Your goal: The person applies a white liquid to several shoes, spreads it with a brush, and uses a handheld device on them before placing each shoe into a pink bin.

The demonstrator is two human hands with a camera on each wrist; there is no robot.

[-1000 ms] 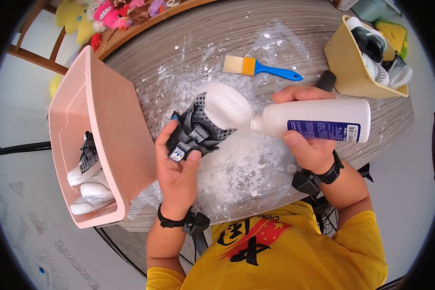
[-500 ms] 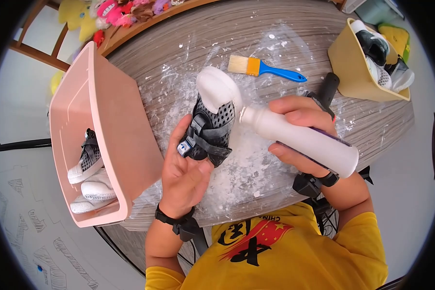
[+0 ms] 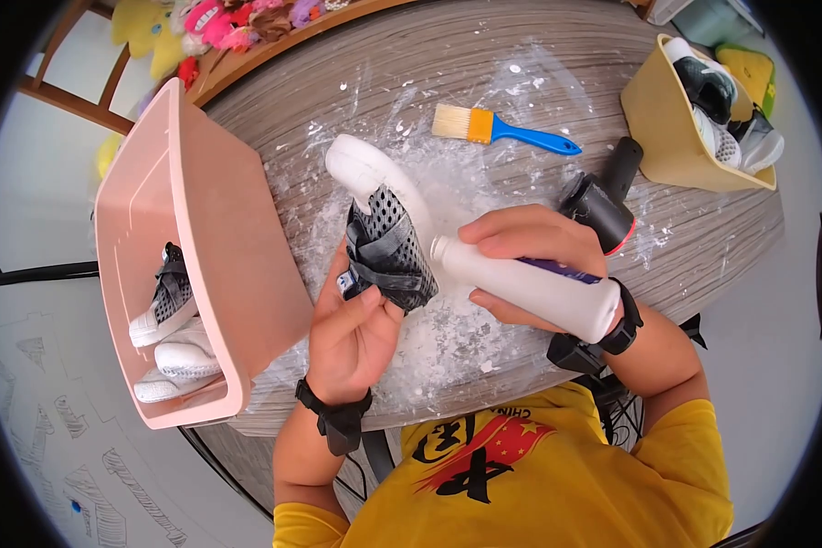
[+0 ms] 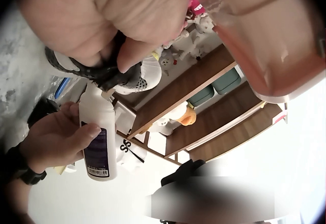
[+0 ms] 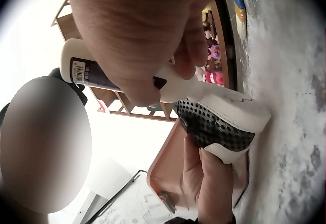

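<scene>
My left hand [image 3: 352,342] grips a black mesh shoe [image 3: 388,242] with crossed straps and a white sole, its toe pointing away toward the upper left. In my right hand [image 3: 534,260] is a white bottle [image 3: 521,290] with a dark blue label, tilted so that its neck meets the sole's side. The right wrist view shows the bottle's tip at the white sole edge [image 5: 229,104], above the mesh. From the left wrist view, the bottle [image 4: 98,132] stands under the shoe [image 4: 147,76], with the right hand [image 4: 56,140] around it.
A brush [image 3: 507,130] and a black device [image 3: 603,205] lie on the white-smeared table [image 3: 447,365]. To the left stands a pink bin [image 3: 237,247] with shoes in it; a yellow bin [image 3: 653,128] with shoes stands at the upper right.
The shoe has turned from toe-up near the bottle to pointing toward the upper left, its side now facing the bottle. Bottle and right hand have moved left and down, uncovering the black device.
</scene>
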